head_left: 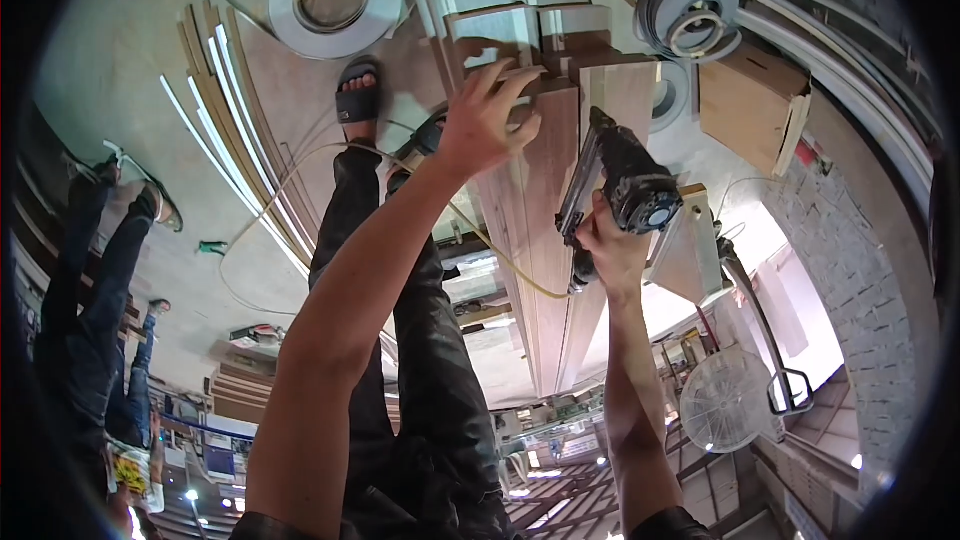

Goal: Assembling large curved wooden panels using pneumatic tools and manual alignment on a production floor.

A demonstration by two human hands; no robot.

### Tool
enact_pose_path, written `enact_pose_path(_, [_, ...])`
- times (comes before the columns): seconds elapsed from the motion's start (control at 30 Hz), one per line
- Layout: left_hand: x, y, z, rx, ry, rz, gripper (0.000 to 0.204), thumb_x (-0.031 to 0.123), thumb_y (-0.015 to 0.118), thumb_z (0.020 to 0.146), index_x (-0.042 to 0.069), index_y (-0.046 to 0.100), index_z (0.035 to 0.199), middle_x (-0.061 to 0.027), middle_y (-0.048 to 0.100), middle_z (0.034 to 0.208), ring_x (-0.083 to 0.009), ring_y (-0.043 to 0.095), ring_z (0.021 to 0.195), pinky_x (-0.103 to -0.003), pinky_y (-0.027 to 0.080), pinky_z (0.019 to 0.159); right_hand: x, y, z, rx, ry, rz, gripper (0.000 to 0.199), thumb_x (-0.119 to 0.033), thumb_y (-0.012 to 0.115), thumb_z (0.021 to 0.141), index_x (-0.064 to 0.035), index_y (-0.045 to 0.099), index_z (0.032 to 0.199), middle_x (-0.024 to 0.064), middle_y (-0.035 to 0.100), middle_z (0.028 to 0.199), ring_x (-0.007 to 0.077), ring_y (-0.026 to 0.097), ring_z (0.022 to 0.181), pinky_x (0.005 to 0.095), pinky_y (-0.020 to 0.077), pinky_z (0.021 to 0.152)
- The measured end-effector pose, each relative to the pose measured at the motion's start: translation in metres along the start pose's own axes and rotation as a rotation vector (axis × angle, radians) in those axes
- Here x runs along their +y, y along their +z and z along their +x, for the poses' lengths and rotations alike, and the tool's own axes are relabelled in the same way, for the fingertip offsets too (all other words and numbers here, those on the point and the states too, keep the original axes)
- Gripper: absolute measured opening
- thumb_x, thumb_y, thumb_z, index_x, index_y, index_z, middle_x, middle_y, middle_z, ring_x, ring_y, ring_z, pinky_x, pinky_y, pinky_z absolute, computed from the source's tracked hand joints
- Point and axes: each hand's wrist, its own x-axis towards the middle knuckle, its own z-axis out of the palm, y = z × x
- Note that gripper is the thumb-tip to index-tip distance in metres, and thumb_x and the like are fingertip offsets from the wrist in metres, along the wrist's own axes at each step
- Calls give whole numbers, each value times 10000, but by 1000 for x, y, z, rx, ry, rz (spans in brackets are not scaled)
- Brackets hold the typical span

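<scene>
My right hand (608,245) is wrapped around the handle of a black nail gun (640,180). The gun's nose points to the far side, over long wooden boards (530,230). A thin yellowish air hose (505,258) leads to its lower end. My left hand (487,125) is held over the far part of the boards, fingers spread and curved, with nothing in it. Whether its fingertips touch the wood I cannot tell. Just beyond it, pale panel pieces (490,25) lie in overlapping rows across the stack.
Rolls of edging strip (290,5) lie at the far left, with more rolls (672,15) at the far right. Long thin strips (205,110) are on the floor to the left. A cardboard box (750,100) sits at the right. Another person's legs (100,270) show at the left.
</scene>
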Motion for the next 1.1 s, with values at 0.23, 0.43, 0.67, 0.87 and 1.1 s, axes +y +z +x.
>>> enact_pose_path(0.23, [19,24,44,-347,-82,-44,562,215,632,810,274,407,1322,-139,563,1151,-357,569,1010,-445,480,860,3,-14,14,99,-115,-180,302,-26,669,720,4,627,1017,40,555,705,147,524,603,278,441,617])
enact_pose_path(0.43, [30,21,51,-457,-132,-63,547,151,592,815,249,396,1316,-142,595,1146,-362,578,1009,-455,486,842,23,-22,25,55,-211,-259,290,-8,664,711,1,632,999,38,551,726,138,535,628,277,446,621])
enact_pose_path(0.67, [31,17,52,-521,-182,23,536,182,575,831,249,385,1328,-137,581,1177,-360,570,1030,-459,481,853,15,-27,35,50,64,115,313,40,650,732,23,605,1041,30,557,764,102,525,613,240,449,588])
enact_pose_path(0.87, [22,23,38,-347,-105,60,542,238,607,826,295,399,1323,-106,570,1188,-352,595,976,-466,493,775,11,-29,48,-19,-159,18,371,58,622,773,77,527,1131,52,561,783,93,510,521,223,438,512])
enact_pose_path(1.1, [29,14,42,-461,-212,19,493,286,596,854,242,392,1301,-99,597,1145,-342,585,1014,-461,479,846,5,-27,55,-95,30,150,349,55,612,777,69,529,1116,52,561,765,87,515,533,214,428,499])
